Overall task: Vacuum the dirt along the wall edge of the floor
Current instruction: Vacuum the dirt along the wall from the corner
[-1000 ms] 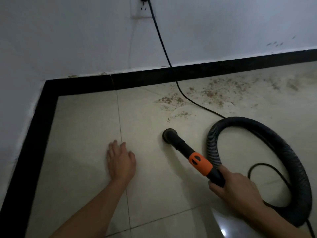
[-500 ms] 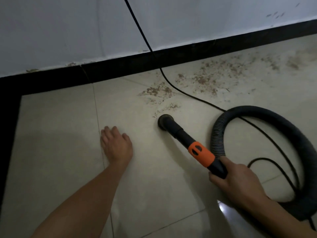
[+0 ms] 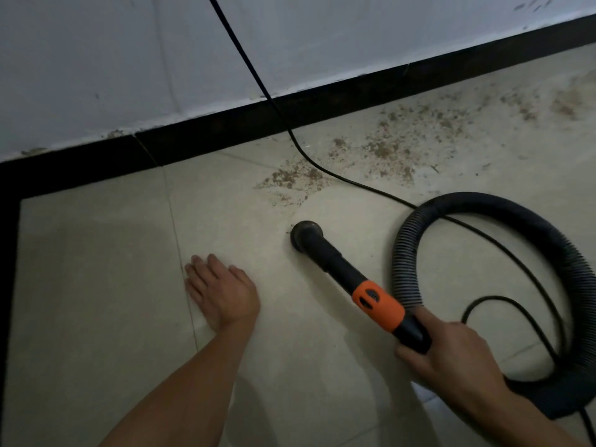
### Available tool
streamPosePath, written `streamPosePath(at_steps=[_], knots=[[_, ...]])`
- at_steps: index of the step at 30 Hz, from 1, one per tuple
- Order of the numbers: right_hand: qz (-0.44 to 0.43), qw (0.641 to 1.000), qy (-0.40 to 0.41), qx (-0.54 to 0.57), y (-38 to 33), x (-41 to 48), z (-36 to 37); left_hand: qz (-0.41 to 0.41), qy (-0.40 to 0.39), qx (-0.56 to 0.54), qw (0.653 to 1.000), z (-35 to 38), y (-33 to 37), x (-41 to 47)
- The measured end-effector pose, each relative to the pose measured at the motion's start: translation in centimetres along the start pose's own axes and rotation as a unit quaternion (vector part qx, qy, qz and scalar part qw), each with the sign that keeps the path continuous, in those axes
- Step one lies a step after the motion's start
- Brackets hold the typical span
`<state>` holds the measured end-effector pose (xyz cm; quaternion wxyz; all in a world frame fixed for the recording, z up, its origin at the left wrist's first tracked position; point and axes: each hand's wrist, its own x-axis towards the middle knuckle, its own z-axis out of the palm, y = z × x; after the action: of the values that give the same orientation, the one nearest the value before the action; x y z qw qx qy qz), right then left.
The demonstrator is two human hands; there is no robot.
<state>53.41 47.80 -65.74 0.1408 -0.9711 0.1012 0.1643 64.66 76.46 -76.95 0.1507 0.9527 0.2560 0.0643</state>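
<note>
The left hand (image 3: pixel 222 291) lies flat on the floor (image 3: pixel 96 301), palm down. Its fingers are straight and close together, and they hold nothing. The fingertips (image 3: pixel 193 269) reach a thin tile line (image 3: pixel 175 233) that runs from the wall side of the floor to the near side.

The right hand (image 3: pixel 451 353) is wrapped round the black vacuum pipe (image 3: pixel 335 264). It grips the pipe just behind an orange band (image 3: pixel 379 306). The pipe slants from the hand toward the wall (image 3: pixel 129 59). At its end is a round black nozzle (image 3: pixel 306 235), and the nozzle sits down on the floor, near the middle.

The dirt (image 3: pixel 387 146) is brown crumbs and dust. It lies along the wall edge of the floor, from about the middle out to the far right corner. The closest bit of dirt is just past the nozzle, between the nozzle and the wall. The nozzle is near it but not on it.

A black strip (image 3: pixel 322 104) runs along the bottom of the white wall. At the far left corner it turns and comes down the left edge of the floor.

A thin black cord (image 3: pixel 258 82) hangs down the wall, goes over the black strip and lies across the dirt. Then it crosses the hose (image 3: pixel 516 217).

The hose is thick, black and ribbed. It makes a big loop on the right side of the floor, beside the right hand.
</note>
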Motion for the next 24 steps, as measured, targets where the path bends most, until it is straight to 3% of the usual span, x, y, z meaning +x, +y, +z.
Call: streamPosePath(at_steps=[5, 10, 14, 24], knots=[[0.012, 0.999, 0.021, 0.037, -1.0, 2.3, -1.3, 0.002, 0.005, 0.002, 1.0, -0.1, -0.1, 0.0], [-0.101, 0.994, -0.019, -0.025, -1.8, 0.9, -0.3, 0.002, 0.01, 0.005, 1.0, 0.1, -0.2, -0.1], [-0.051, 0.998, -0.003, -0.024, -3.2, 4.4, -1.6, -0.002, 0.011, 0.019, 1.0, 0.2, 0.0, 0.0], [-0.062, 0.998, 0.015, -0.022, -7.7, 8.6, -2.2, -0.008, 0.016, 0.025, 1.0, 0.2, 0.1, -0.1]])
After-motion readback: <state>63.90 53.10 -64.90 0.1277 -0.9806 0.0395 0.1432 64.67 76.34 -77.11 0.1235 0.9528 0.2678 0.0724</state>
